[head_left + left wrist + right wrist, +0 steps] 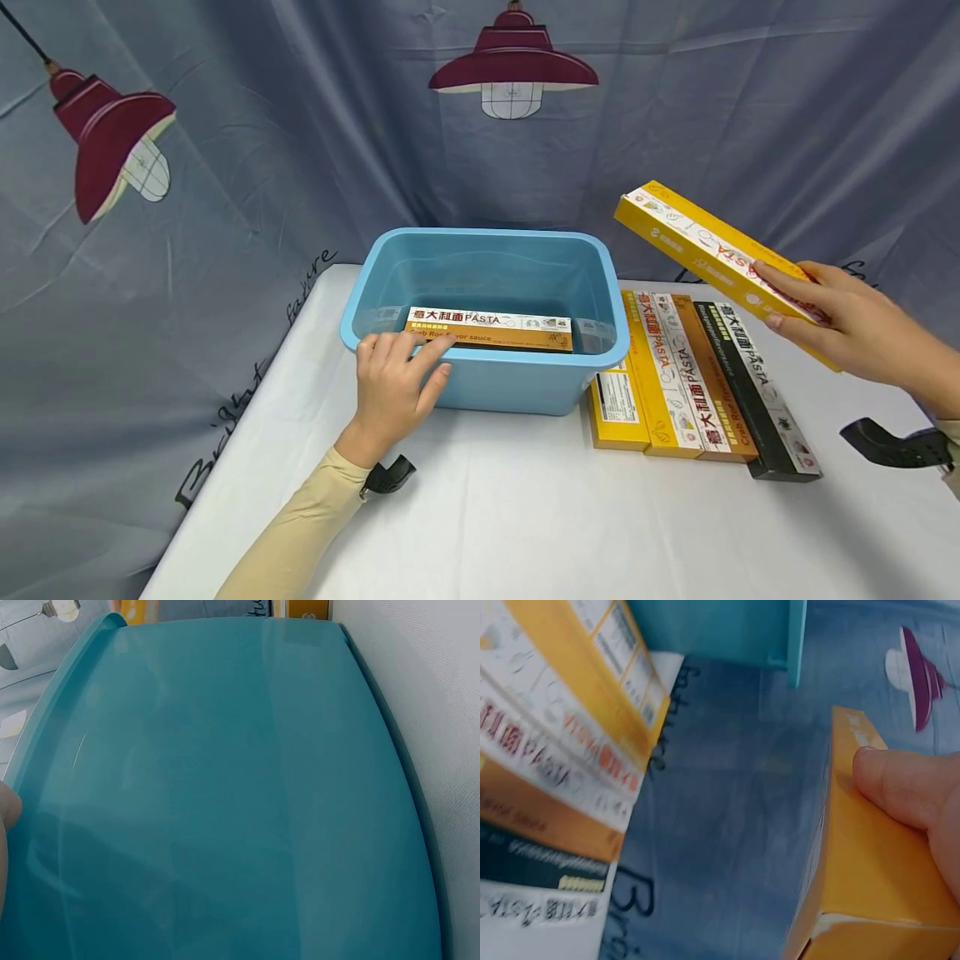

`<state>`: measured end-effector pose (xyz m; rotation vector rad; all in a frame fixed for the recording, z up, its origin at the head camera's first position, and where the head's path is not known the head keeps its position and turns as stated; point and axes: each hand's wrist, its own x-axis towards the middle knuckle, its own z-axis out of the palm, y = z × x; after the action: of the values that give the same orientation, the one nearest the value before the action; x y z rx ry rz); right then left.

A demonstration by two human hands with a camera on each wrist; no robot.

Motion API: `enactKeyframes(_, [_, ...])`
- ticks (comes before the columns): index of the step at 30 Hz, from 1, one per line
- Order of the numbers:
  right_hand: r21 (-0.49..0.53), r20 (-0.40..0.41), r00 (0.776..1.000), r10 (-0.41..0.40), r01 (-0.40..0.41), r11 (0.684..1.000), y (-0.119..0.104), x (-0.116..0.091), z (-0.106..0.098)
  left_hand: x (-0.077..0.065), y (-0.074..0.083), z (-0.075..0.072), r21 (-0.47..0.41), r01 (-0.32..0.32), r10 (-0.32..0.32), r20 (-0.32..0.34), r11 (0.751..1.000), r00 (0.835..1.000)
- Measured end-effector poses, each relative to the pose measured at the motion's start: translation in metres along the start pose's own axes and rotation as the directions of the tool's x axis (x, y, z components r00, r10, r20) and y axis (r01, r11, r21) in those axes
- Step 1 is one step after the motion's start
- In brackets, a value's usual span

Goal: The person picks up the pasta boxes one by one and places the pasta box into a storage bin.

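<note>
My right hand (862, 321) holds a yellow pasta box (697, 237) by its near end, raised over the back right of the table and tilted with its far end up to the left. In the right wrist view the thumb (900, 784) presses on the box's yellow side. At the front left of a blue plastic bin (495, 382), my left hand (393, 383) grips the rim, fingers hooked over it and thumb outside. Inside the bin lies an orange-and-white pasta box (491, 329), seen past the front rim. The left wrist view is mostly the bin's outer wall (210, 787).
Right of the bin, several pasta boxes lie side by side on the white table (525, 500): yellow ones (641, 367), an orange one (712, 383) and a black one (757, 392). A grey-blue curtain (337, 125) with printed lamps hangs behind.
</note>
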<state>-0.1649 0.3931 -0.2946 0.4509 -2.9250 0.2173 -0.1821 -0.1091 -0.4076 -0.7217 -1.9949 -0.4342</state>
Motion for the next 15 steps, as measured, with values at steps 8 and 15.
enactKeyframes(8, [0.034, 0.024, 0.990, -0.138, 0.137, 0.990, -0.031, 0.037, -0.004, 0.001, -0.001, 0.000, 0.003, -0.004, 0.004, -0.001, 1.000, 1.000])
enactKeyframes(15, [0.065, 0.091, 0.970, -0.224, 0.219, 0.974, -0.067, 0.059, -0.002, 0.000, -0.002, 0.001, 0.003, -0.008, 0.008, -0.004, 1.000, 1.000])
